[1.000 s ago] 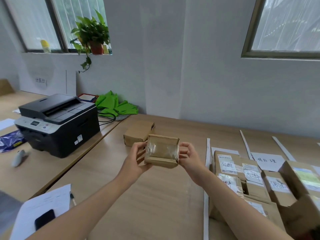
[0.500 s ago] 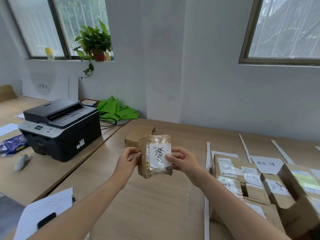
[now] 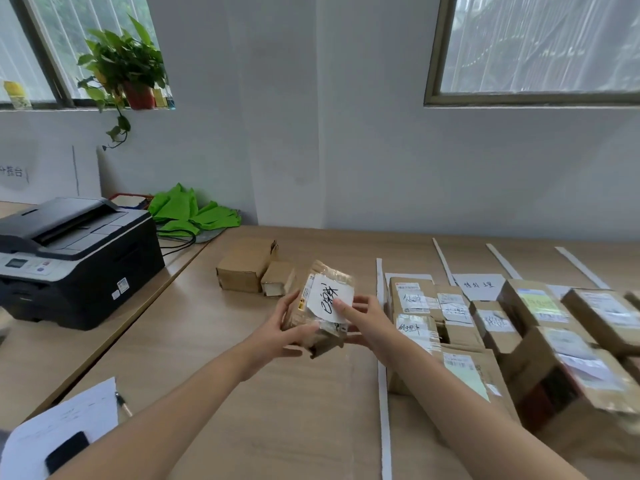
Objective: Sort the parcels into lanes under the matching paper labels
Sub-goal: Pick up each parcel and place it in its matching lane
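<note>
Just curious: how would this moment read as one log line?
left hand grips parcel; right hand grips parcel; handwritten label faces camera; not yet in lane

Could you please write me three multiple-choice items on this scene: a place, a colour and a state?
1. Where does the printer stand? A. On the side desk, left of the held parcel. B. On the floor. C. On a shelf.
2. What colour are the bags by the wall? A. Red. B. Green. C. Blue.
3. How is the labelled parcel? A. Lying untouched. B. Held in both hands. C. Held in one hand.
Answers: 1 A, it sits on the desk at far left; 2 B, the heap is bright green; 3 B, the left hand and right hand both grip it.
</note>
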Action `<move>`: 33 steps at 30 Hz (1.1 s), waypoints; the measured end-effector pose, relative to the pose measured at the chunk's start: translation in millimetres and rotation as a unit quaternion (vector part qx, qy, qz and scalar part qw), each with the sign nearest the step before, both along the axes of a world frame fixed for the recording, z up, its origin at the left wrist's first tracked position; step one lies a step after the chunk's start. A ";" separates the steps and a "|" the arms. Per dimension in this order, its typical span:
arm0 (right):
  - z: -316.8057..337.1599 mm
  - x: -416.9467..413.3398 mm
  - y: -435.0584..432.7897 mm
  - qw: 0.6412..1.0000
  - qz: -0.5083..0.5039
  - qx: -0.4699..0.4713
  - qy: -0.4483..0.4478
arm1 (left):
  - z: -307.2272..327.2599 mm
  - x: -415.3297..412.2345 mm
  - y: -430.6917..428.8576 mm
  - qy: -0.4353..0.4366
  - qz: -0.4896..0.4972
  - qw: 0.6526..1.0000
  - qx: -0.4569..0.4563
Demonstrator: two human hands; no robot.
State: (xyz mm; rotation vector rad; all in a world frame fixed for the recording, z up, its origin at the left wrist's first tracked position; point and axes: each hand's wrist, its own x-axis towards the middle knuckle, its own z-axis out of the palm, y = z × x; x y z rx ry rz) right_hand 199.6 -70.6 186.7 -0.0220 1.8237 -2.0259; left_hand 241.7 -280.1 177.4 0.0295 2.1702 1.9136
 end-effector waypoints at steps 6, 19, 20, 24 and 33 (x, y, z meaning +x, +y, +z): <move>1.5 18.1 7.1 1.000 -0.025 0.004 0.007 | 14.5 3.6 6.9 0.040 0.003 0.999 -0.002; -26.3 110.9 87.1 0.953 -0.288 0.094 -0.012 | -17.8 21.1 76.2 0.031 0.047 0.997 0.044; -25.2 122.4 99.0 0.950 -0.296 0.096 -0.016 | -19.6 24.7 89.6 0.025 0.030 0.998 0.056; -22.6 158.6 149.1 0.939 -0.326 0.105 -0.006 | -24.1 38.8 151.5 0.018 -0.030 0.997 0.064; -13.1 245.8 329.1 0.899 -0.435 0.060 0.012 | -6.5 87.2 360.8 0.065 -0.130 0.989 0.016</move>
